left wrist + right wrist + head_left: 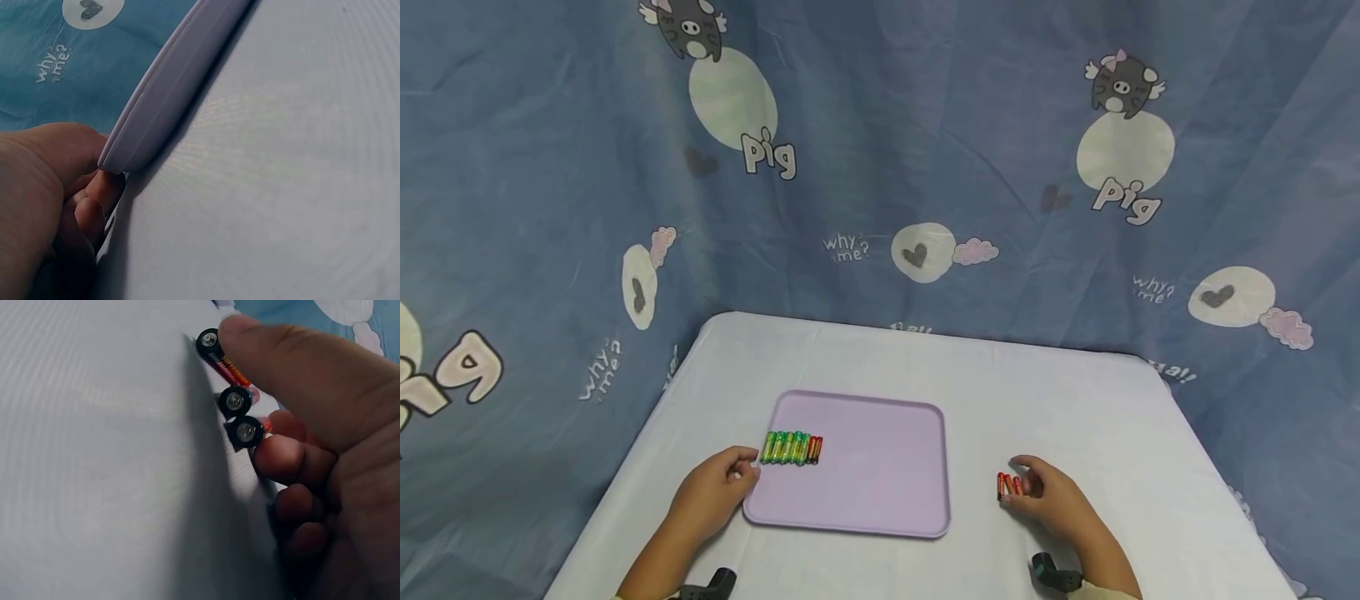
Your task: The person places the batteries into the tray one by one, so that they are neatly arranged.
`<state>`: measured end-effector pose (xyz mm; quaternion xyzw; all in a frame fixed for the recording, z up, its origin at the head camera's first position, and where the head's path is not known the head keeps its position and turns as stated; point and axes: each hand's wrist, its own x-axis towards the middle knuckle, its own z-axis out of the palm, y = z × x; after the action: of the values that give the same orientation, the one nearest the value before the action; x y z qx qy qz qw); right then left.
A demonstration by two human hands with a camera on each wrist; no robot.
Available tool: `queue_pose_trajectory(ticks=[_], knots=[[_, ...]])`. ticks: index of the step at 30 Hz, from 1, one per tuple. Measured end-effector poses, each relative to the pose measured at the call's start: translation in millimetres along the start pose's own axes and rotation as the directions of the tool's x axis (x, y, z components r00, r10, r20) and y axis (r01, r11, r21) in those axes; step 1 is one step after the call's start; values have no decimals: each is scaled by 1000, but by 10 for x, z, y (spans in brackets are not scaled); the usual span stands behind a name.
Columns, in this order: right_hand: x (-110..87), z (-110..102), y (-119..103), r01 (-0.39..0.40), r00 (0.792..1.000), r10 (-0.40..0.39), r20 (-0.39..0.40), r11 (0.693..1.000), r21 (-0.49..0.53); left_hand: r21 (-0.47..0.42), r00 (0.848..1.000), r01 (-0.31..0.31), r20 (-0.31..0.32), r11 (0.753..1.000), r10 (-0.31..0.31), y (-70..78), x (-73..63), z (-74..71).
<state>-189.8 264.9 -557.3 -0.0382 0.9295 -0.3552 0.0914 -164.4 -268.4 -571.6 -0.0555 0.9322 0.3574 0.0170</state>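
Note:
My left hand [713, 492] is at the left edge of a lilac tray [880, 492], thumb and fingers bent at its rim; the left wrist view shows the rim [147, 115] between thumb and fingers. On the tray's left side stands a tight row of several green-yellow batteries [784, 447], with two red batteries [814, 450] at its right end. Right of the tray, my right hand [1056, 500] arches around three small red batteries [1009, 485] on the table. Its thumb [275, 359] touches the end of one battery [226, 365]; the other two [240, 415] lie close to a bent finger.
A white cloth covers the table [1030, 392]. Behind it hangs a blue curtain [850, 183] with printed pigs and clouds. Dark wrist-worn devices [1054, 573] show at both wrists.

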Motion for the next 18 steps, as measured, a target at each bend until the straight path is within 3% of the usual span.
queue_pose_trajectory(ticks=[10, 18], knots=[[-48, -59, -11, 34, 998, -34, 50, 999, 5, -10, 1000, -1, -1, 1000, 1, 2, -9, -2], [-46, -168, 40, 91, 984, -99, 146, 994, 60, -2, 1000, -4, -5, 1000, 4, 43, -18, -10]])
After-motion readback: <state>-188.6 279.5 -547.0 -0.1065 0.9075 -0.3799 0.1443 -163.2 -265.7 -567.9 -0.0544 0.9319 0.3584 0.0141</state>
